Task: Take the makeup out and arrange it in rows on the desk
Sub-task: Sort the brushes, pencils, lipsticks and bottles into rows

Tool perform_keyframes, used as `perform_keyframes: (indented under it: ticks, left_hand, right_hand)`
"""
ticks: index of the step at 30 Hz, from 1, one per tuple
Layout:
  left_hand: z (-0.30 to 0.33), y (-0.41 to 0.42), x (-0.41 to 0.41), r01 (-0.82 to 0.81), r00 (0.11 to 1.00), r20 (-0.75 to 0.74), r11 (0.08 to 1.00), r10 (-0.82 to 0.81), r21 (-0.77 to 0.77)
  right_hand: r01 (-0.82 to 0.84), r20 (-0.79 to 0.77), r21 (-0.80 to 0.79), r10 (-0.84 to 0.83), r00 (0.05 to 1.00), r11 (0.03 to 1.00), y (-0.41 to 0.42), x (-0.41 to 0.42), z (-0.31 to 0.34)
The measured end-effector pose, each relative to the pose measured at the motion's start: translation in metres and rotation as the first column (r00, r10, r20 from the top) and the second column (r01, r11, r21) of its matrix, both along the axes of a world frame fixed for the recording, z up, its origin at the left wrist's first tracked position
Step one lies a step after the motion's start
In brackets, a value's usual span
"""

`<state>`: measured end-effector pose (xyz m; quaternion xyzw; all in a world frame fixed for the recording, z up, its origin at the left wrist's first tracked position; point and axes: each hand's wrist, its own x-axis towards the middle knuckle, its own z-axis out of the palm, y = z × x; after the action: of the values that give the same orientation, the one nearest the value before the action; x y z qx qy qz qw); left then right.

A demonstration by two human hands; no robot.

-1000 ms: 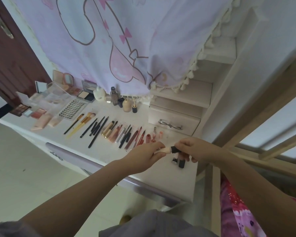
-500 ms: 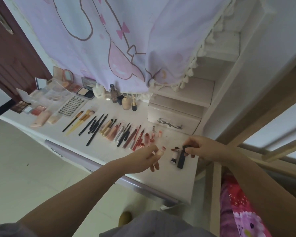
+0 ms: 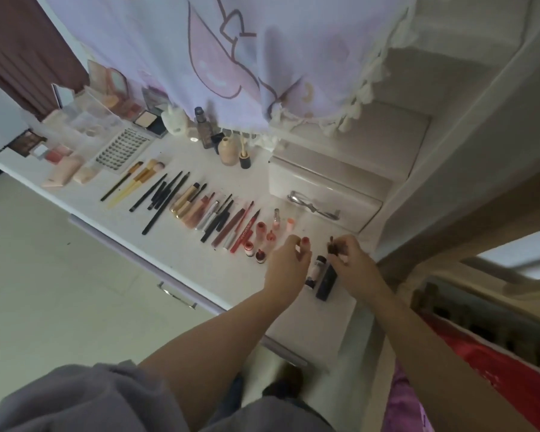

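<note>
Presently: small lipstick tubes, likely light, rigid and smooth, prone to rolling; best taken across the barrel. Left hand (image 3: 289, 266) pinches a red-capped tube (image 3: 305, 241) at its fingertips; right hand (image 3: 353, 263) pinches a dark tube (image 3: 332, 247). Both are held just above the desk (image 3: 200, 257), at the right end of the row of makeup (image 3: 219, 218), with two dark tubes (image 3: 321, 275) lying between the hands.

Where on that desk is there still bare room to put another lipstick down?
Bare desk runs along the front edge, below the row of pencils, and near the corner beyond the black tube. It is crowded around the left hand and right hand, and by the small red bottles.
</note>
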<state>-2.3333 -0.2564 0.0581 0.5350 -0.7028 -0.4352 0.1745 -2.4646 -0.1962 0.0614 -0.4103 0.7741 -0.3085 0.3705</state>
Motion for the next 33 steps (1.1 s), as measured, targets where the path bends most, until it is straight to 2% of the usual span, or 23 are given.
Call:
perform_keyframes:
  ticks: [4, 9, 13, 16, 18, 20, 23, 25, 27, 29, 31, 33]
  left_hand:
    - [-0.016, -0.011, -0.017, -0.074, 0.996, 0.040, 0.997, 0.075, -0.012]
    - [-0.030, -0.019, -0.032, -0.057, 0.993, 0.106, 0.998, 0.059, -0.028]
    - [-0.034, -0.019, -0.034, -0.068, 0.994, 0.087, 0.998, 0.069, -0.012]
    - [-0.032, -0.013, -0.027, -0.076, 0.996, 0.057, 0.997, 0.075, 0.023]
    - [-0.033, -0.004, -0.016, -0.058, 0.996, 0.075, 0.997, 0.055, 0.040]
    - [-0.036, 0.010, -0.004, -0.008, 0.987, 0.158, 0.999, 0.001, 0.039]
    - [-0.037, 0.025, 0.003, 0.130, 0.944, 0.300, 0.990, -0.138, 0.047]
    - [-0.034, 0.025, -0.003, 0.232, 0.889, 0.402, 0.973, -0.221, 0.022]
    - [-0.029, 0.019, -0.011, 0.267, 0.851, 0.459, 0.963, -0.256, 0.041]
    - [-0.023, 0.015, -0.011, 0.259, 0.848, 0.459, 0.962, -0.267, 0.081]
    - [-0.017, 0.013, 0.001, 0.303, 0.845, 0.447, 0.952, -0.293, 0.051]
    - [-0.010, 0.015, 0.020, 0.419, 0.823, 0.436, 0.908, -0.364, -0.032]
  right_hand:
    - [-0.007, -0.164, -0.096, -0.009, 0.986, 0.995, -0.024, -0.005, -0.021]
    - [-0.086, -0.289, -0.075, 0.061, 0.955, 0.993, -0.043, -0.011, -0.034]
    - [-0.113, -0.283, -0.063, 0.091, 0.955, 0.992, -0.043, -0.013, -0.038]
    - [-0.041, -0.179, -0.042, 0.033, 0.983, 0.998, -0.039, -0.014, -0.033]
    - [-0.040, -0.209, -0.006, 0.038, 0.977, 0.999, -0.032, -0.019, -0.030]
    - [-0.125, -0.345, 0.041, 0.131, 0.929, 0.991, -0.022, -0.022, -0.028]
    - [-0.250, -0.532, 0.115, 0.272, 0.802, 0.961, -0.015, -0.017, -0.025]
    - [-0.303, -0.603, 0.165, 0.339, 0.722, 0.939, -0.016, -0.009, -0.023]
    - [-0.323, -0.611, 0.198, 0.374, 0.698, 0.926, -0.019, -0.001, -0.021]
    - [-0.307, -0.599, 0.214, 0.372, 0.709, 0.928, -0.021, 0.005, -0.017]
    - [-0.265, -0.570, 0.216, 0.342, 0.747, 0.940, -0.019, 0.010, -0.012]
    - [-0.233, -0.383, 0.255, 0.320, 0.866, 0.938, -0.018, 0.014, -0.002]
